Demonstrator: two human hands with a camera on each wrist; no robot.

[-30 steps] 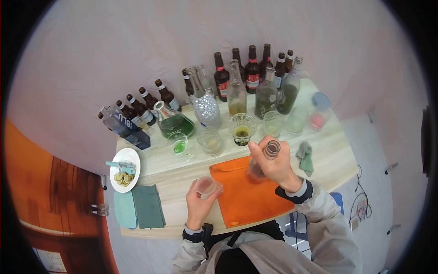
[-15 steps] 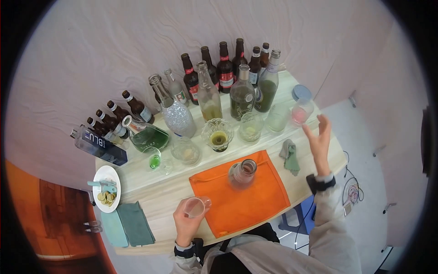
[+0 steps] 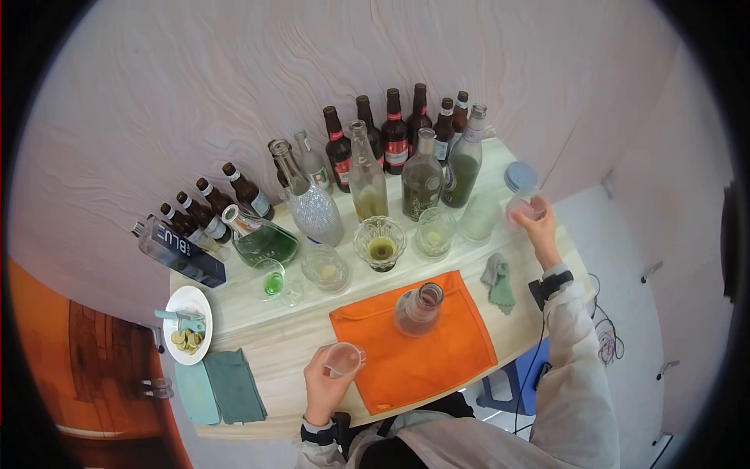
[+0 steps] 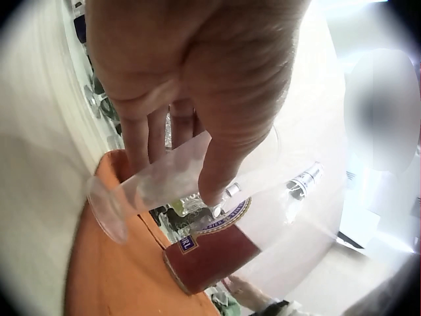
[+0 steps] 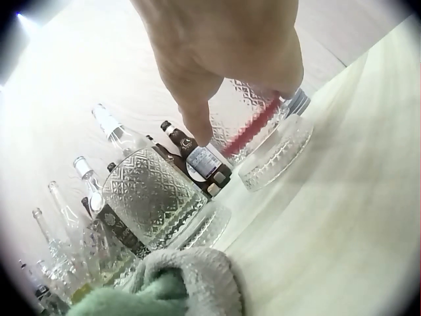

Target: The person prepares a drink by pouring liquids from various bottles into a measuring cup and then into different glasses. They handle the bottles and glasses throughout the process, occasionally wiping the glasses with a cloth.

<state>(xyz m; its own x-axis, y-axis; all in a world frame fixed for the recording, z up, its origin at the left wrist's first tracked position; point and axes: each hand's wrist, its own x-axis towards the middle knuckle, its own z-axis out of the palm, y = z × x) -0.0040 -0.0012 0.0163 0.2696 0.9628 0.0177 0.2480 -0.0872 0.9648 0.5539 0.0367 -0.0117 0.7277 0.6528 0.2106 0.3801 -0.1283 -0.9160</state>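
Note:
My left hand (image 3: 320, 388) holds a clear, smooth-sided glass (image 3: 344, 359) above the table's front edge, left of the orange cloth (image 3: 437, 367). In the left wrist view the thumb and fingers wrap around this glass (image 4: 164, 181), its thick base showing. A clear bottle (image 3: 418, 314) of red liquid stands upright on the cloth, out of both hands. At the table's right end my right hand (image 3: 541, 234) grips a patterned glass (image 3: 516, 209) with red liquid inside. Thumb and fingers straddle that glass (image 5: 273, 158) in the right wrist view, partly hiding it.
Behind the cloth stands a row of glasses, including a scalloped one (image 3: 380, 244). Several bottles and a green-filled decanter (image 3: 266, 242) line the back. A crumpled grey-green cloth (image 3: 498, 285) lies front right; a white plate (image 3: 187, 313) of sliced fruit sits left.
My right hand has let go of the bottle on the orange cloth, moved right and taken hold of the patterned glass. The left hand still holds its clear glass.

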